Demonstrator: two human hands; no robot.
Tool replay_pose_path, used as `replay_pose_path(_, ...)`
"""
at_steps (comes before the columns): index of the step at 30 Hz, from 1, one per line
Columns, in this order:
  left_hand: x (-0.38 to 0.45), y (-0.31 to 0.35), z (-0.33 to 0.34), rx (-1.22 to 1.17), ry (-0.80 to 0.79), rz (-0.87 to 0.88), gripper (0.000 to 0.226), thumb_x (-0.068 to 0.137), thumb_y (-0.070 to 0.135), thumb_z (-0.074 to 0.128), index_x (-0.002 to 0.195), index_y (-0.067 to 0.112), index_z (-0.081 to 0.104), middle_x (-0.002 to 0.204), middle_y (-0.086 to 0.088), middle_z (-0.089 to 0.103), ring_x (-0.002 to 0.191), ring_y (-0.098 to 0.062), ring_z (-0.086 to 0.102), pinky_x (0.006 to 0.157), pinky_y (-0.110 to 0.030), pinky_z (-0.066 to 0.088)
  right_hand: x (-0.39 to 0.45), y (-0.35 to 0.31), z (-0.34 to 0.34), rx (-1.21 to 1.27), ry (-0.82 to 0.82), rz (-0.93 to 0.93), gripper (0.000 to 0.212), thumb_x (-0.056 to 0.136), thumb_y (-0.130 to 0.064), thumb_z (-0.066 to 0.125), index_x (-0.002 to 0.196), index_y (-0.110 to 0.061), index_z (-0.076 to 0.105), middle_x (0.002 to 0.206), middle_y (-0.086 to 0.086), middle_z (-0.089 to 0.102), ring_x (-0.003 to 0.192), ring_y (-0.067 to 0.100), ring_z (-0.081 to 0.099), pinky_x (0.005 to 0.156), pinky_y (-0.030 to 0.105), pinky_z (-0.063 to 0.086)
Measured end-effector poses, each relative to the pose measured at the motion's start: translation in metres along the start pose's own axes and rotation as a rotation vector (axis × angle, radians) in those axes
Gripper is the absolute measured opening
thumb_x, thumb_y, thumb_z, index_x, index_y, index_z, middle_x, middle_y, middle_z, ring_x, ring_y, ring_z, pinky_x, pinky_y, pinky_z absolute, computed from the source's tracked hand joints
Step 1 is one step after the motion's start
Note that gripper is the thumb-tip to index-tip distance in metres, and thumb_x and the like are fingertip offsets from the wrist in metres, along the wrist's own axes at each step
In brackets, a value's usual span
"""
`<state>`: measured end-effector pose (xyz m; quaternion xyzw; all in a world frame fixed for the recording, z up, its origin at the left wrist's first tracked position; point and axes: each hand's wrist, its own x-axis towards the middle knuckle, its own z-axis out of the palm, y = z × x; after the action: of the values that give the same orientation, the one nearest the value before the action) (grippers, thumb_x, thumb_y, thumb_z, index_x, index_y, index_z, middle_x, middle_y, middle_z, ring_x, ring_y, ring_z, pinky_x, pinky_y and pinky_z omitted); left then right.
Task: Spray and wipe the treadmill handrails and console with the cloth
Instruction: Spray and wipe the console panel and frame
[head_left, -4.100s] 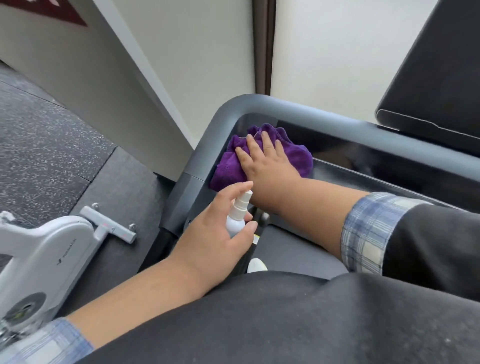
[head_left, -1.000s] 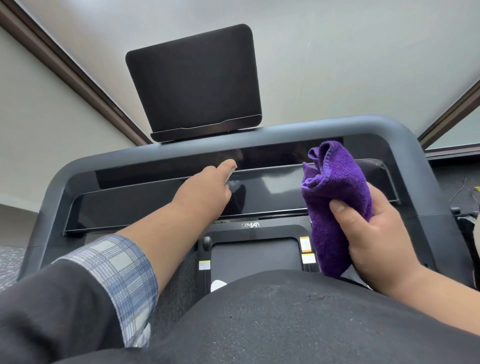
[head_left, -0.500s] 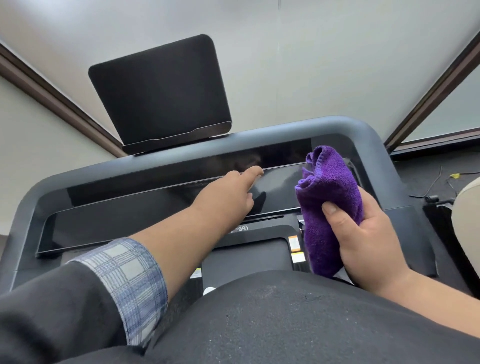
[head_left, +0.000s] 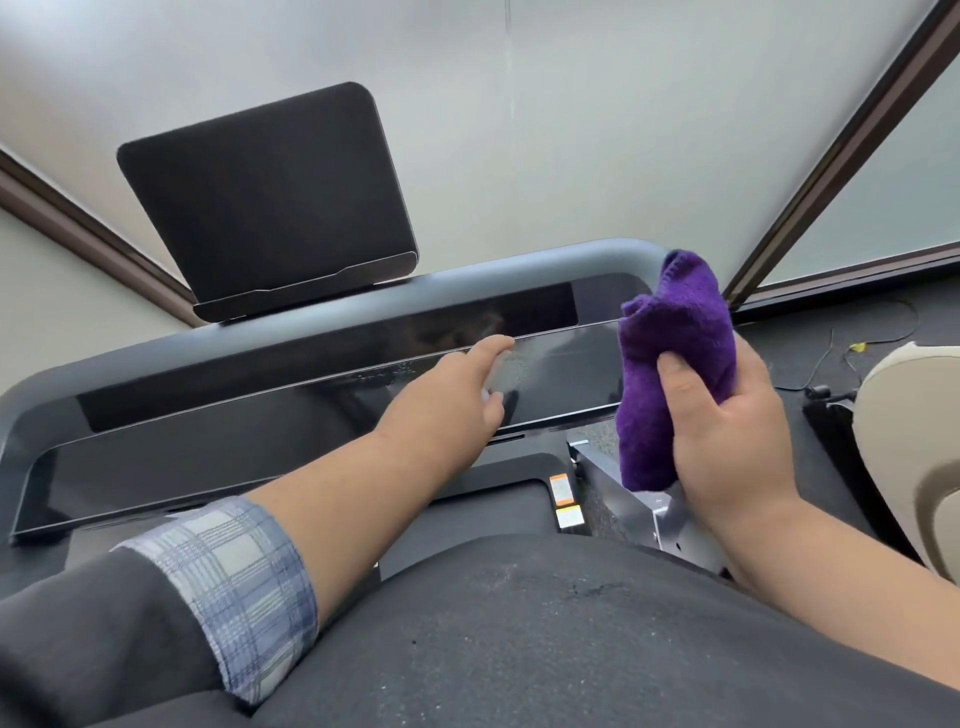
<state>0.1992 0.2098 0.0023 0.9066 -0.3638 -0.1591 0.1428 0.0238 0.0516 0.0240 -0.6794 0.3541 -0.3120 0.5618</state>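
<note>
Glossy black console (head_left: 208, 457) strip across the treadmill, taken as the landmark throughout.

Nearest of all, on the near side of the console: dark clothing filling the bottom of the view, and a plaid cuff (head_left: 234, 582) on the forearm reaching up toward the strip. Just below the console's right half, two small warning stickers (head_left: 563, 499) on the dark deck housing.

Over the console's right half: left hand (head_left: 447, 395), forefinger stretched out, the other fingers curled round a pale sliver – judged to be the spray bottle (head_left: 487, 396), though nearly all of it hidden by the hand. Fine droplets (head_left: 514, 364) and a faint haze on the glass just beyond the fingertip.

At the console's right end, held up off the glass: right hand (head_left: 727, 431), fingers and thumb closed round the bunched purple cloth (head_left: 675, 364), with cloth spilling out above and below the fist. Not touching the panel.

Behind the console: grey handrail (head_left: 467, 280) bar curving round its far edge, then the tilted dark screen (head_left: 265, 197) standing behind the left half, then pale wall panels (head_left: 571, 130). Off past the right end, a cream seat (head_left: 909, 441).

Step in hand, by the look of it: spraying the console's right portion. Next move – bring the cloth down flat onto the wet patch and wipe along the strip before the droplets run; likely best to draw the left hand clear first.
</note>
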Motion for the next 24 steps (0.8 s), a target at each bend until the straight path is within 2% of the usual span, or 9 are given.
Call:
replay_pose_path(3, -0.018, -0.011, 0.002, -0.037, 0.007, -0.045, 0.058, 0.097, 0.035, 0.051, 0.146, 0.049, 0.024, 0.122, 0.003, 0.055, 0.093, -0.019, 0.062, 0.082, -0.031, 0.05, 0.023, 0.006, 0.011, -0.139, -0.034, -0.101, 0.028, 0.089, -0.036, 0.065, 0.112, -0.049, 0.058, 0.106, -0.037, 0.061, 0.1, -0.014, 0.056, 0.081, 0.0, 0.037)
replay_pose_path(5, -0.029, -0.018, 0.002, -0.052, 0.019, -0.057, 0.058, 0.097, 0.036, 0.052, 0.143, 0.052, 0.022, 0.117, 0.005, 0.055, 0.09, -0.017, 0.062, 0.08, -0.032, 0.051, 0.041, 0.018, 0.019, -0.307, -0.111, -0.168, 0.038, 0.091, -0.031, 0.065, 0.128, -0.036, 0.057, 0.131, -0.022, 0.056, 0.124, 0.001, 0.049, 0.105, 0.018, 0.036)
replay_pose_path(7, -0.039, -0.025, 0.003, -0.071, 0.029, -0.068, 0.058, 0.096, 0.037, 0.054, 0.142, 0.053, 0.023, 0.109, 0.01, 0.055, 0.081, -0.006, 0.059, 0.069, -0.022, 0.046, 0.056, 0.033, 0.025, -0.609, -0.29, -0.164, 0.054, 0.092, -0.035, 0.064, 0.143, -0.027, 0.049, 0.151, 0.0, 0.043, 0.141, 0.02, 0.033, 0.118, 0.035, 0.025)
replay_pose_path(9, -0.051, -0.035, 0.003, -0.103, 0.016, -0.098, 0.057, 0.095, 0.039, 0.054, 0.139, 0.057, 0.024, 0.103, 0.018, 0.053, 0.077, 0.004, 0.055, 0.063, -0.01, 0.035, 0.061, 0.048, 0.033, -0.965, -0.456, -0.142, 0.065, 0.092, -0.048, 0.059, 0.151, -0.028, 0.038, 0.16, 0.004, 0.028, 0.149, 0.028, 0.016, 0.121, 0.042, 0.018)
replay_pose_path(11, -0.066, -0.046, 0.004, -0.137, -0.006, -0.122, 0.057, 0.093, 0.043, 0.055, 0.138, 0.061, 0.024, 0.099, 0.024, 0.055, 0.083, 0.01, 0.056, 0.064, -0.006, 0.032, 0.06, 0.057, 0.041, -1.136, -0.488, -0.188, 0.068, 0.092, -0.06, 0.049, 0.152, -0.03, 0.035, 0.163, 0.005, 0.024, 0.15, 0.032, 0.013, 0.12, 0.044, 0.015)
replay_pose_path(13, -0.082, -0.056, 0.005, -0.148, -0.019, -0.142, 0.057, 0.092, 0.045, 0.055, 0.136, 0.065, 0.024, 0.099, 0.027, 0.055, 0.091, 0.016, 0.052, 0.065, -0.007, 0.034, 0.058, 0.057, 0.052, -1.192, -0.487, -0.213, 0.071, 0.093, -0.066, 0.039, 0.152, -0.026, 0.035, 0.162, 0.009, 0.025, 0.148, 0.036, 0.016, 0.121, 0.045, 0.014)
replay_pose_path(17, -0.104, -0.071, 0.004, -0.148, -0.044, -0.179, 0.059, 0.09, 0.048, 0.055, 0.126, 0.079, 0.02, 0.103, 0.031, 0.054, 0.085, 0.013, 0.054, 0.07, -0.011, 0.038, 0.042, 0.05, 0.101, -1.323, -0.636, -0.376, 0.078, 0.094, -0.069, 0.021, 0.155, -0.021, 0.025, 0.161, 0.017, 0.025, 0.148, 0.039, 0.016, 0.12, 0.049, 0.016)
replay_pose_path(21, -0.113, -0.079, 0.002, -0.146, -0.058, -0.196, 0.058, 0.09, 0.048, 0.056, 0.132, 0.071, 0.024, 0.113, 0.027, 0.056, 0.086, 0.015, 0.052, 0.075, -0.014, 0.039, 0.013, 0.041, 0.165, -1.233, -0.786, -0.462, 0.074, 0.094, -0.07, 0.028, 0.156, -0.034, 0.013, 0.163, 0.017, 0.016, 0.147, 0.046, 0.007, 0.119, 0.055, 0.014)
replay_pose_path(24, -0.119, -0.085, 0.0, -0.139, -0.066, -0.194, 0.061, 0.091, 0.045, 0.057, 0.136, 0.067, 0.023, 0.116, 0.029, 0.053, 0.092, 0.02, 0.048, 0.076, -0.01, 0.035, 0.015, 0.038, 0.175, -1.227, -0.83, -0.541, 0.069, 0.096, -0.066, 0.029, 0.155, -0.03, 0.023, 0.163, 0.015, 0.02, 0.148, 0.044, 0.009, 0.121, 0.05, 0.01)
